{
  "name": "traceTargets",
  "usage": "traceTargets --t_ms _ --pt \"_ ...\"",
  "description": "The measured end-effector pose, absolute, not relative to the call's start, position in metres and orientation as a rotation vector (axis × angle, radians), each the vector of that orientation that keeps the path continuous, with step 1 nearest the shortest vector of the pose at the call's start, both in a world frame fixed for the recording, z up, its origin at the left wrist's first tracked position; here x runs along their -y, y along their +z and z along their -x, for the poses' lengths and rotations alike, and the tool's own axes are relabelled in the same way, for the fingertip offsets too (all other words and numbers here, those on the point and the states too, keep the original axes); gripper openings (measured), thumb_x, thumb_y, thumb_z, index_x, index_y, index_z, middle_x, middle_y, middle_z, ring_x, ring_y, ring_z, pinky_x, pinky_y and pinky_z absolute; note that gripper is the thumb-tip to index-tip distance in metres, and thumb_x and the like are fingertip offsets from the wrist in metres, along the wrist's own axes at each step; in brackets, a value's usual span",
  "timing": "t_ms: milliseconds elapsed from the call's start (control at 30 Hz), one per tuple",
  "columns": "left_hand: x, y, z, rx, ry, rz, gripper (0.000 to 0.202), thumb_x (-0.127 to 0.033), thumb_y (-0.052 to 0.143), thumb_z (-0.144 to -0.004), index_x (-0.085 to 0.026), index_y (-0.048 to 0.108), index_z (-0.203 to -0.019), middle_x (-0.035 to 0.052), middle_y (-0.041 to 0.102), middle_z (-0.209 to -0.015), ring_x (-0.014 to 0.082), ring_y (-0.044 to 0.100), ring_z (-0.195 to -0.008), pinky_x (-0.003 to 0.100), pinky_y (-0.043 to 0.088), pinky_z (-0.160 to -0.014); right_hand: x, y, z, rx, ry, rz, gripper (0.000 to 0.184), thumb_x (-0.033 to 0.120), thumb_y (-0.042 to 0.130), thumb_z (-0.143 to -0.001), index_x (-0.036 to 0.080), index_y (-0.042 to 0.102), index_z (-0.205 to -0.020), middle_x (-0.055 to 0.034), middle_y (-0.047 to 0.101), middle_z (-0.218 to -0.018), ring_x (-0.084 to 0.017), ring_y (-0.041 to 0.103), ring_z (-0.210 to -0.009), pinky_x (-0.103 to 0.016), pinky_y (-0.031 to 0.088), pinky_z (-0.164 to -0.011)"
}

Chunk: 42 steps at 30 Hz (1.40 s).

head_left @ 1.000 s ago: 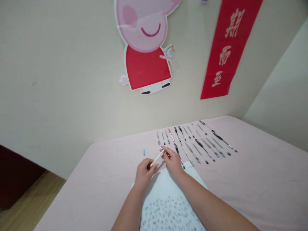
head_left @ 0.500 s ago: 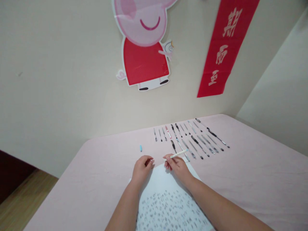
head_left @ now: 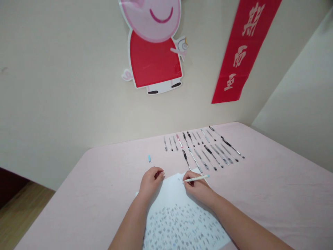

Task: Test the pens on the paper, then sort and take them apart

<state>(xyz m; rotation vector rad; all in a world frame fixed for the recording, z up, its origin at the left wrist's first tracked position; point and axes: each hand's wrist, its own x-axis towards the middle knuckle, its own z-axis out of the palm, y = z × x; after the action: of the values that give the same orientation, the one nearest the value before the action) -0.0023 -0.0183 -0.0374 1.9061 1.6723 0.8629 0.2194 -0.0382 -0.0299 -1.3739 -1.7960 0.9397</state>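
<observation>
My right hand grips a white pen with a pale blue end, its tip resting on the top of a white sheet of paper covered in handwriting. My left hand rests on the sheet's upper left corner with fingers curled and nothing visible in them. A small blue pen cap lies on the pink table beyond the left hand.
Several pens lie in rows on the table beyond the paper. A cartoon pig cut-out and a red banner with characters hang on the wall behind. Wooden floor shows at lower left.
The left hand let go of the pen and settled on the paper. The right hand turned the pen round and brought its tip down onto the sheet.
</observation>
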Motion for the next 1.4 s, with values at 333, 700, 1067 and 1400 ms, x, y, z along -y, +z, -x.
traceTargets --t_ms 333,700,1067,1400 --pt "0.0188 -0.0363 0.0017 -1.669 0.859 -1.917 0.018 -0.029 0.051 -0.08 -0.018 0.066 -0.084 0.003 0.064 -0.076 0.0146 0.054 -0.068 0.026 0.039 -0.062 0.0357 -0.0231 -0.2211 1.92 0.874 1.445 0.01 0.014 0.047 -0.068 0.021 0.054 -0.066 0.0038 0.052 -0.057 -0.013 0.047 -0.056 -0.022 0.03 -0.052" --pt "0.0185 -0.0383 0.0023 -1.664 0.843 -1.935 0.018 -0.029 0.051 -0.079 -0.018 0.065 -0.084 0.0033 0.063 -0.078 0.0149 0.054 -0.07 0.026 0.039 -0.063 0.0355 -0.0284 -0.2217 2.016 0.783 1.406 0.012 0.012 0.046 -0.068 0.021 0.053 -0.065 0.004 0.05 -0.057 -0.012 0.046 -0.055 -0.022 0.03 -0.053" --pt "0.0196 -0.0346 0.0011 -1.673 0.835 -1.917 0.017 -0.027 0.052 -0.078 -0.019 0.066 -0.084 0.003 0.063 -0.077 0.0148 0.054 -0.07 0.026 0.039 -0.064 0.0368 -0.023 -0.2216 1.981 0.825 1.438 0.012 0.011 0.047 -0.066 0.02 0.054 -0.063 0.0032 0.052 -0.057 -0.013 0.047 -0.056 -0.023 0.03 -0.053" --pt "0.0188 -0.0369 0.002 -1.668 0.837 -1.925 0.018 -0.029 0.051 -0.079 -0.019 0.065 -0.084 0.0029 0.063 -0.076 0.0148 0.053 -0.069 0.026 0.038 -0.063 0.0366 -0.0221 -0.2219 1.952 0.849 1.478 0.011 0.012 0.046 -0.067 0.021 0.052 -0.064 0.0031 0.052 -0.057 -0.013 0.048 -0.057 -0.023 0.03 -0.053"
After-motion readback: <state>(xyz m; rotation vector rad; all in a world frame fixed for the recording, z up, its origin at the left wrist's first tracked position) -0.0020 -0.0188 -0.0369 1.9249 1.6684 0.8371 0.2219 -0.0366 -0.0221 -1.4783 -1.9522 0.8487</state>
